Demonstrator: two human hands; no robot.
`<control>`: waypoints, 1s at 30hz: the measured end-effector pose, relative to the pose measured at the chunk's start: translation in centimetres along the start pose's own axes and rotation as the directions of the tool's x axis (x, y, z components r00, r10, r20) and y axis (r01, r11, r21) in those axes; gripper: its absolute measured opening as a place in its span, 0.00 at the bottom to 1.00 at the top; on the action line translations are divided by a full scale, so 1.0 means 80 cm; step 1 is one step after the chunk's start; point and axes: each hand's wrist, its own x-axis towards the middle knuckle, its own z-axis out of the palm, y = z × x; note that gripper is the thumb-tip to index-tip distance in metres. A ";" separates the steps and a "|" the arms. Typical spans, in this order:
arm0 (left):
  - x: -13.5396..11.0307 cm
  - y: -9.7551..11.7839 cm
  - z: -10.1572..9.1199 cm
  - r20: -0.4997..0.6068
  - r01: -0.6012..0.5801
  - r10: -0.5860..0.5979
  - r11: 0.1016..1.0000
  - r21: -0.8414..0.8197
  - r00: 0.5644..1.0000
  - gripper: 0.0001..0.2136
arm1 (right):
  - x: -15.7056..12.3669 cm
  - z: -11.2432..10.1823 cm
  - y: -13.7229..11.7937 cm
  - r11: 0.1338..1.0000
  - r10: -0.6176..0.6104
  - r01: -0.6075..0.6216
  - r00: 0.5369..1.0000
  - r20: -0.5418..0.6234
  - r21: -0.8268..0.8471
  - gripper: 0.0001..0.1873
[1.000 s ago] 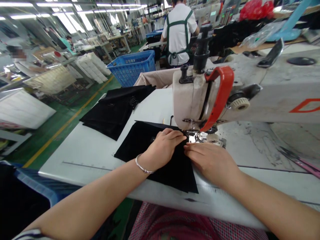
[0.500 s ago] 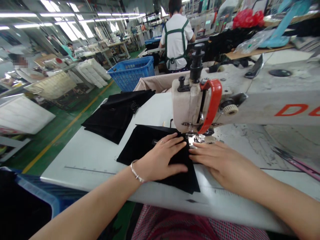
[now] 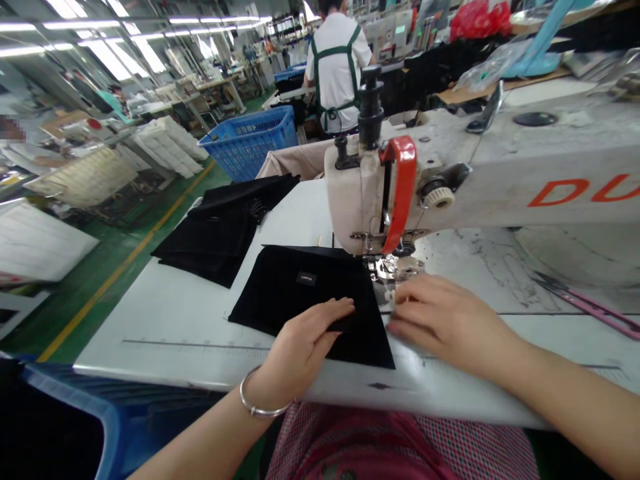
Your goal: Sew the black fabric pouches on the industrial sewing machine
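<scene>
A black fabric piece with a small dark label lies on the sewing machine table, its right edge beside the presser foot. My left hand, with a silver bangle at the wrist, rests on the fabric, fingers stretched forward and thumb a little apart. Just right of the fabric, below the presser foot, is my right hand. Its fingers are bent and drawn together; what they hold, if anything, cannot be made out. The sewing machine head stands above, with a red lever on its front.
More black fabric pieces are stacked at the table's left. Pink-handled scissors lie at the right. A blue basket stands behind the table, and a blue bin at lower left. A person in a green-strapped apron works ahead.
My left hand has slid back toward me over the fabric, uncovering the label. My right hand has moved slightly right, off the fabric's edge, and its fingers have curled. The view has shifted a little.
</scene>
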 end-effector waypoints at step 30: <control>0.016 0.025 0.009 0.307 -0.434 0.316 0.759 0.486 0.897 0.17 | -0.039 0.032 -0.057 0.961 -0.137 0.162 0.983 -0.124 0.224 0.11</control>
